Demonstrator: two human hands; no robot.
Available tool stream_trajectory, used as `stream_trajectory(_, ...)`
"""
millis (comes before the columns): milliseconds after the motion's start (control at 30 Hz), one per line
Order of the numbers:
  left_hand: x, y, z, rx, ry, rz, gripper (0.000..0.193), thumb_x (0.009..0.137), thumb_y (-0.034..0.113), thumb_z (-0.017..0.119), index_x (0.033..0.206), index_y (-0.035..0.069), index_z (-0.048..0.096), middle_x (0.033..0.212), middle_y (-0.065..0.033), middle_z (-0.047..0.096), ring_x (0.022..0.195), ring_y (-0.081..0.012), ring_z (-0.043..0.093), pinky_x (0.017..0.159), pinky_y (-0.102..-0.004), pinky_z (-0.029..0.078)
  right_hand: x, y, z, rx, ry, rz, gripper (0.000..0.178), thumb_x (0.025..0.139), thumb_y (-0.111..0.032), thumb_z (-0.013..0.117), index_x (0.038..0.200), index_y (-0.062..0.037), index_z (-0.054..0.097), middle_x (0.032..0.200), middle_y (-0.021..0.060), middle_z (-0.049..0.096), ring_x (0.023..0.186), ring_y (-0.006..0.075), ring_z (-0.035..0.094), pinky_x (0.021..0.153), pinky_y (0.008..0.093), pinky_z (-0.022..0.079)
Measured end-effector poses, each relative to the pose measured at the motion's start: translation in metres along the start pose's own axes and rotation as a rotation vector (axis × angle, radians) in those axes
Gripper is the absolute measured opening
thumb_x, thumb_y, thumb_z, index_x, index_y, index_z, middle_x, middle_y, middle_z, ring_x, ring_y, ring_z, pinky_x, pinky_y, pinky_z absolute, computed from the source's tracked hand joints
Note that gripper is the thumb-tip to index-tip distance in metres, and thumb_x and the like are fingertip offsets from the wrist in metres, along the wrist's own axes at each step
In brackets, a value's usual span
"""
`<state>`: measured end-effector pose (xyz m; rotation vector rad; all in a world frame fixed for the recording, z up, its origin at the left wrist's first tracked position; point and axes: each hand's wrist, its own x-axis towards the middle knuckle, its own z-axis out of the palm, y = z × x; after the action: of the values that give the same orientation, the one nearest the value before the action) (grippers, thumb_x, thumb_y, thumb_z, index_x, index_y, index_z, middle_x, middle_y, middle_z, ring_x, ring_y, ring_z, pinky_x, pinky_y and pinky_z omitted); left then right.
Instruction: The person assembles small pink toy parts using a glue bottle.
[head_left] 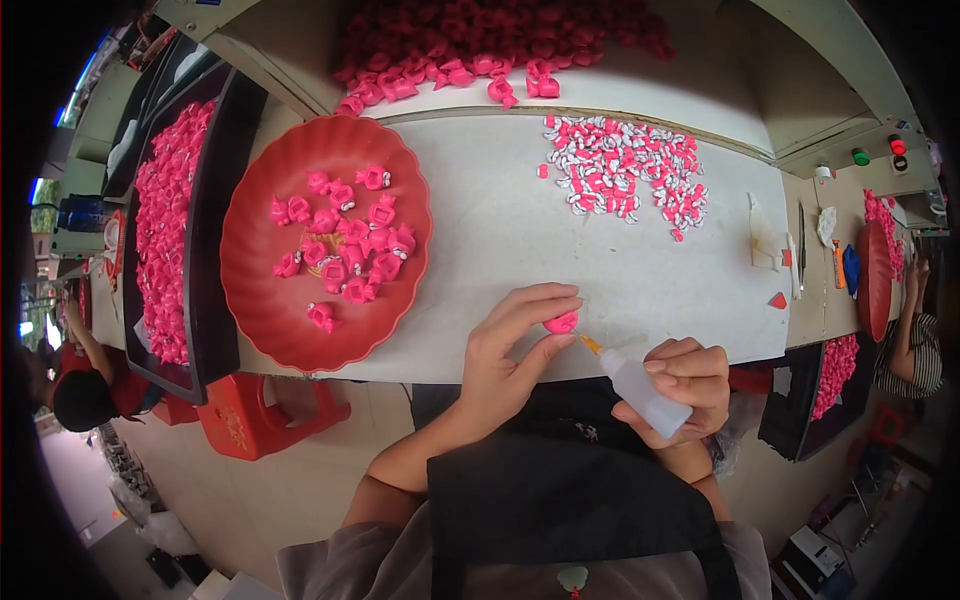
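In the head view, we pinch a pink piece (pixel 561 323) with our left fingers (pixel 533 303) right of the scalloped red tray (pixel 262 250); farther right of that tray, our right fingers (pixel 700 367) grasp a whitish bottle (pixel 640 388), its orange nozzle (pixel 592 345) near the piece.

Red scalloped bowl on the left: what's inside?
Small pink molded pieces, some with white details, loosely clustered in the red bowl. Gold marking on its bottom shows between them; the rest of that marking, and the pieces' undersides, are hidden.
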<state>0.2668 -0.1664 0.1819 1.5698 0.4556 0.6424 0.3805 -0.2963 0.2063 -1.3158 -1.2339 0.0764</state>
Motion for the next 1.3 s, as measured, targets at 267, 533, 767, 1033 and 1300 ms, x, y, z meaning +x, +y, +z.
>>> stream_trajectory(267, -0.002, 0.000, 0.000, -0.277, -0.063, -0.161, 0.029, 0.075, -0.002, 0.059, 0.104, -0.001, 0.055, 0.106, -0.0106, 0.054, 0.098, -0.0170, 0.052, 0.085, -0.0261, 0.040, -0.002, 0.000, -0.001, 0.009, 0.064, 0.018, 0.042, 0.061, -0.014, 0.078, 0.089, -0.0077, 0.047, 0.083, 0.0064, 0.047, 0.061, 0.0134, 0.049, 0.055, 0.0242, 0.044)
stream_trajectory(533, -0.002, -0.001, 0.000, -0.255, -0.064, -0.148, 0.029, 0.075, -0.002, 0.060, 0.103, 0.000, 0.056, 0.105, -0.0104, 0.055, 0.097, -0.0166, 0.052, 0.084, -0.0257, 0.040, -0.001, 0.003, 0.000, 0.000, 0.046, 0.003, 0.042, 0.061, -0.014, 0.078, 0.089, -0.0072, 0.047, 0.083, 0.0067, 0.048, 0.062, 0.0133, 0.049, 0.055, 0.0238, 0.043)
stream_trajectory(767, -0.002, 0.001, 0.000, -0.175, -0.067, -0.133, 0.029, 0.073, -0.002, 0.061, 0.102, 0.001, 0.057, 0.103, -0.0104, 0.056, 0.094, -0.0174, 0.054, 0.082, -0.0258, 0.042, -0.001, 0.003, 0.004, 0.025, 0.031, 0.006, 0.043, 0.061, -0.012, 0.079, 0.089, -0.0074, 0.047, 0.084, 0.0070, 0.048, 0.062, 0.0134, 0.049, 0.055, 0.0241, 0.044)
stream_trajectory(1033, 0.001, -0.001, 0.001, -0.002, -0.050, -0.011, 0.029, 0.072, -0.002, 0.061, 0.101, 0.002, 0.058, 0.103, -0.0111, 0.056, 0.093, -0.0203, 0.055, 0.080, -0.0270, 0.043, -0.001, 0.002, -0.001, 0.000, -0.018, 0.015, 0.044, 0.060, -0.014, 0.079, 0.089, -0.0079, 0.047, 0.084, 0.0069, 0.048, 0.062, 0.0138, 0.049, 0.056, 0.0249, 0.044)
stream_trajectory(1300, 0.003, -0.005, -0.005, -0.008, 0.008, 0.017, 0.029, 0.072, -0.004, 0.060, 0.100, 0.000, 0.058, 0.104, -0.0117, 0.056, 0.091, -0.0198, 0.056, 0.080, -0.0269, 0.043, 0.008, 0.029, -0.030, 0.114, 0.286, 0.064, 0.039, 0.065, -0.006, 0.073, 0.094, -0.0024, 0.049, 0.087, 0.0105, 0.050, 0.072, 0.0181, 0.055, 0.060, 0.0266, 0.047)
